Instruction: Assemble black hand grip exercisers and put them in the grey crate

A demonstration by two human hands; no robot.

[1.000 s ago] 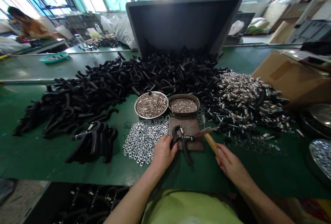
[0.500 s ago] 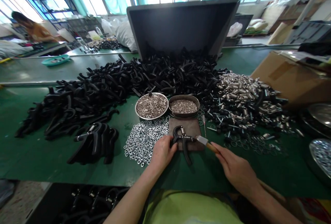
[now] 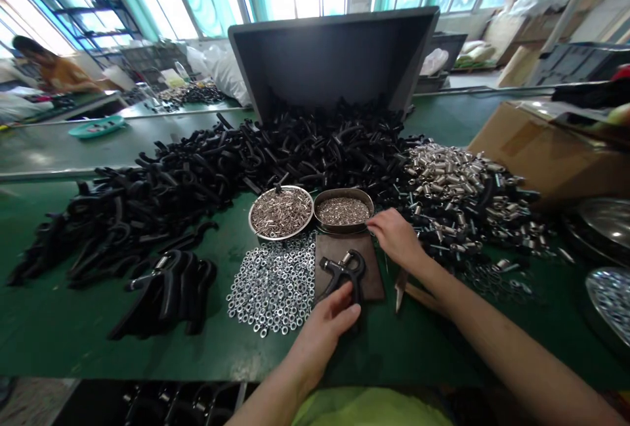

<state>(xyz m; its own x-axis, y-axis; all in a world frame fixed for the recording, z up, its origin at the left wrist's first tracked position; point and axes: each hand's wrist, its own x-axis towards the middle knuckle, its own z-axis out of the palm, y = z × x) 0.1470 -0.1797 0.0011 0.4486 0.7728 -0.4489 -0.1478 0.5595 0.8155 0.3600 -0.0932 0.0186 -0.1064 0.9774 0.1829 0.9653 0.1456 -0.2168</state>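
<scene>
My left hand is closed on a black hand grip exerciser with a silver spring, which rests on a dark square plate. My right hand reaches to the right rim of an oval tin of tiny metal pieces, its fingertips pinched; what they hold, if anything, cannot be made out. Beneath the right forearm lies a hammer with a wooden handle, let go on the table. A round dish of small metal pins stands left of the tin.
Silver nuts spread left of the plate. Black handles are heaped behind, before a tipped grey bin. Springs and bolts pile up at right, near a cardboard box. Assembled black handles stand at left. Another person sits far left.
My right hand has put down the hammer and moved up and left to the oval tin. The hand grip exerciser has been turned on the plate, with my left hand now lower on it.
</scene>
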